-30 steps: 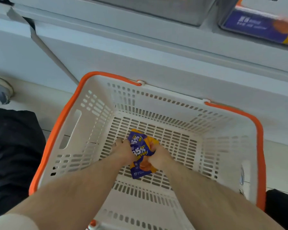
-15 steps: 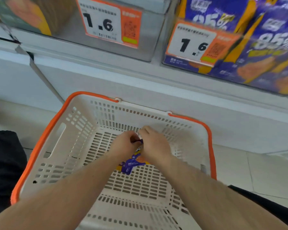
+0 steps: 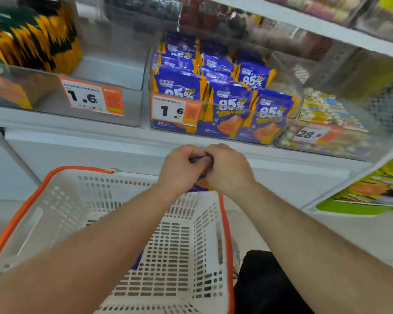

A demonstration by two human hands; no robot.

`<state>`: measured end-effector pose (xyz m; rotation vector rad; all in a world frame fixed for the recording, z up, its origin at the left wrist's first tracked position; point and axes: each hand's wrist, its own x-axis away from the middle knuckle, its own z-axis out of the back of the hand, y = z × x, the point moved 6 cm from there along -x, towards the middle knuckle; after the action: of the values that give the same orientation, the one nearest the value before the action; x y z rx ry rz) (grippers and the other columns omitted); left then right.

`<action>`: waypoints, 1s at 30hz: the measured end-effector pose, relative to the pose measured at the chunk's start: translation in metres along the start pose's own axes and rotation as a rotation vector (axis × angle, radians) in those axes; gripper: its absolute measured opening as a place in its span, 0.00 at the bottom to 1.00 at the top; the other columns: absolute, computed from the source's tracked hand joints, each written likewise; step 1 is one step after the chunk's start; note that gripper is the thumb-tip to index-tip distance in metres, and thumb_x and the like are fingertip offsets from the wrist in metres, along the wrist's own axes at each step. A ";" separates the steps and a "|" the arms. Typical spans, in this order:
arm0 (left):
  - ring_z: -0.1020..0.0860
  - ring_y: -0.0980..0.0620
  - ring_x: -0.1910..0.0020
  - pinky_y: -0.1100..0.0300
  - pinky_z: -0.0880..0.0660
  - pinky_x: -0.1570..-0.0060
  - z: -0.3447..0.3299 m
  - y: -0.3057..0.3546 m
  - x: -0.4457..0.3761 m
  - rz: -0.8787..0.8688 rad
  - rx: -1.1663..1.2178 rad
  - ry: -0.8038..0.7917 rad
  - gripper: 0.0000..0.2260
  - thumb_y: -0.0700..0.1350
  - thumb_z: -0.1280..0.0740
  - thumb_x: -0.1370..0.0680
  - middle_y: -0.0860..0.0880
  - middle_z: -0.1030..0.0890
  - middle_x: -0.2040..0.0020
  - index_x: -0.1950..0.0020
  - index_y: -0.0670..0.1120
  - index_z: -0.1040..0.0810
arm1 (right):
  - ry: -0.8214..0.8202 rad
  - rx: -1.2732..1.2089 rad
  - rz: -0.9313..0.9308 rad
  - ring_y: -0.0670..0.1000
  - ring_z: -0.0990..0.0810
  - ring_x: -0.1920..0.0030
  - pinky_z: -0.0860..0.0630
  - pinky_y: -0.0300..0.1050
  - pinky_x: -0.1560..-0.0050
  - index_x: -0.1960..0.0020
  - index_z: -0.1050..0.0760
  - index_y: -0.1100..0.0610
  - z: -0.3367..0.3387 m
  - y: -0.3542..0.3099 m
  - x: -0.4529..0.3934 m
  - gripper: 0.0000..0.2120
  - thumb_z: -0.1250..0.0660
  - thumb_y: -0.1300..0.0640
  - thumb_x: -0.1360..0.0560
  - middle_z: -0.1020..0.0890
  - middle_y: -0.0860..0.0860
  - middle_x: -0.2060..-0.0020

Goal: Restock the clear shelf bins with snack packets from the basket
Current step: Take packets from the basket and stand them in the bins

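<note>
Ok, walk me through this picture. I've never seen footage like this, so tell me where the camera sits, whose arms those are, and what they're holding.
There is no machine here. The camera is worn on a person's head and looks forward and down, so the two bare arms reaching in from the bottom belong to the wearer.

The left hand and right hand are pressed together, both gripping the same purple and orange snack packet, which is mostly hidden between them.

Below them sits a white basket with an orange rim. A bit of purple shows beside the left forearm inside it, too hidden to identify.

Above the hands is a shelf with clear bins. The middle clear bin holds matching purple packets marked 85% and carries a price tag reading 1.6. The hands are below that bin, not yet at it.
</note>
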<state>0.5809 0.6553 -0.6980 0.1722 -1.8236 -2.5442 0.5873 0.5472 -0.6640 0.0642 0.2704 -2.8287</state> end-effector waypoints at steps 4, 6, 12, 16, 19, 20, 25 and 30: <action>0.20 0.63 0.57 0.68 0.26 0.57 -0.011 0.048 -0.012 -0.110 0.090 0.029 0.07 0.44 0.31 0.24 0.56 0.16 0.55 0.46 0.49 0.17 | 0.334 0.016 -0.027 0.59 0.22 0.46 0.26 0.53 0.46 0.42 0.22 0.51 0.069 0.033 0.006 0.15 0.33 0.55 0.28 0.20 0.54 0.48; 0.21 0.69 0.59 0.75 0.29 0.58 -0.013 0.063 -0.017 -0.136 0.160 0.058 0.07 0.41 0.31 0.23 0.55 0.17 0.54 0.45 0.44 0.19 | 0.514 0.056 -0.046 0.61 0.22 0.48 0.25 0.55 0.48 0.45 0.21 0.57 0.106 0.048 0.008 0.12 0.34 0.54 0.27 0.20 0.56 0.50; 0.22 0.67 0.58 0.75 0.27 0.54 -0.019 0.079 -0.027 -0.180 0.123 0.072 0.08 0.38 0.31 0.24 0.54 0.19 0.54 0.45 0.44 0.21 | 0.827 0.161 -0.064 0.63 0.21 0.51 0.28 0.54 0.53 0.46 0.21 0.57 0.177 0.073 0.011 0.13 0.34 0.52 0.28 0.21 0.58 0.50; 0.23 0.70 0.60 0.77 0.29 0.57 -0.021 0.077 -0.028 -0.171 0.110 0.054 0.07 0.38 0.31 0.24 0.56 0.19 0.55 0.47 0.46 0.21 | 0.776 0.233 -0.075 0.62 0.22 0.49 0.31 0.52 0.50 0.44 0.21 0.56 0.175 0.083 -0.004 0.13 0.34 0.52 0.26 0.22 0.57 0.48; 0.23 0.68 0.61 0.73 0.26 0.56 -0.021 0.071 -0.026 -0.150 0.118 0.041 0.06 0.36 0.32 0.23 0.56 0.19 0.55 0.48 0.42 0.21 | 0.636 0.308 -0.126 0.62 0.23 0.46 0.32 0.53 0.46 0.42 0.23 0.56 0.165 0.089 -0.019 0.13 0.35 0.53 0.24 0.23 0.58 0.45; 0.23 0.70 0.62 0.75 0.27 0.57 -0.022 0.069 -0.025 -0.145 0.123 0.028 0.05 0.34 0.33 0.23 0.58 0.20 0.56 0.49 0.42 0.21 | 0.572 0.336 -0.136 0.63 0.23 0.46 0.32 0.53 0.46 0.42 0.23 0.57 0.159 0.091 -0.024 0.13 0.36 0.53 0.24 0.24 0.59 0.44; 0.23 0.66 0.60 0.73 0.28 0.59 -0.025 0.051 -0.022 -0.078 0.056 -0.015 0.06 0.38 0.31 0.24 0.58 0.20 0.54 0.50 0.49 0.21 | 0.383 0.293 -0.172 0.63 0.23 0.44 0.28 0.52 0.48 0.41 0.25 0.57 0.127 0.096 -0.038 0.13 0.36 0.54 0.23 0.23 0.59 0.43; 0.21 0.58 0.54 0.62 0.24 0.51 -0.029 0.037 -0.017 -0.010 0.031 -0.068 0.07 0.40 0.31 0.24 0.56 0.19 0.51 0.50 0.52 0.22 | 0.271 0.301 -0.207 0.64 0.23 0.44 0.29 0.52 0.47 0.42 0.27 0.61 0.112 0.097 -0.043 0.11 0.40 0.56 0.21 0.24 0.61 0.42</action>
<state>0.5980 0.6169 -0.6707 0.0958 -1.8914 -2.5599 0.6549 0.4475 -0.5686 0.5142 -0.1015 -3.0403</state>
